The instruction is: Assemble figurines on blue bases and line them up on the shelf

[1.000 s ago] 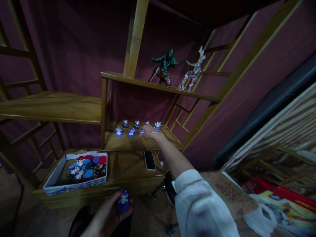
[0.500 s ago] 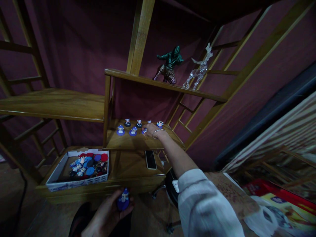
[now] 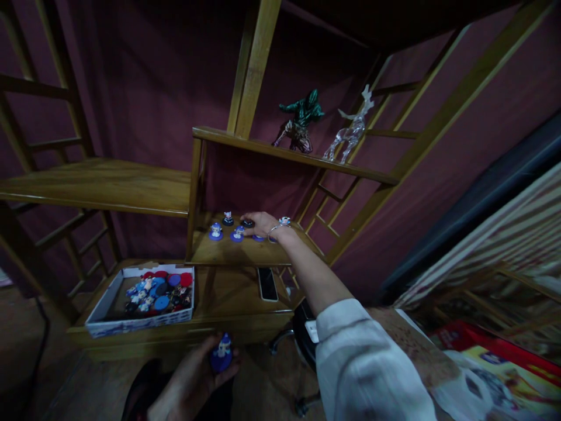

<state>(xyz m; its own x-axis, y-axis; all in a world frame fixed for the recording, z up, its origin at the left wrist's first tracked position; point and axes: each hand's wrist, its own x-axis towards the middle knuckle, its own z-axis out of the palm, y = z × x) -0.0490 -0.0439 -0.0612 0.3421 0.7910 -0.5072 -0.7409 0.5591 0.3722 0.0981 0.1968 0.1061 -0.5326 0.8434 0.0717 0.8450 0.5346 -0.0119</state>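
My left hand (image 3: 197, 368) is low in front of the shelf, closed around a small figurine (image 3: 222, 351) with a blue-purple cap and a round purple base. On the small middle shelf (image 3: 219, 254), my right hand (image 3: 262, 223) reaches in, fingers and thumb closed about a figurine on a dark base (image 3: 248, 223), its top hidden by the fingers. Just in front stands a purple-based figurine (image 3: 237, 234), close to the thumb. Further left are another purple-based figurine (image 3: 215, 231) and a dark-based one (image 3: 227, 218). A white figurine (image 3: 284, 221) shows behind my wrist.
An open box (image 3: 140, 321) of loose figurines and coloured discs sits on the lower shelf, left of a phone (image 3: 267, 284). Above my right hand, the upper shelf (image 3: 263, 148) carries a green hooded statue (image 3: 302, 120) and a clear deer (image 3: 350, 131). A stool (image 3: 302, 333) stands below.
My right hand has shifted left along the shelf, from a purple-based figurine in the front row to the dark-based one at the back. My left hand still holds its figurine.
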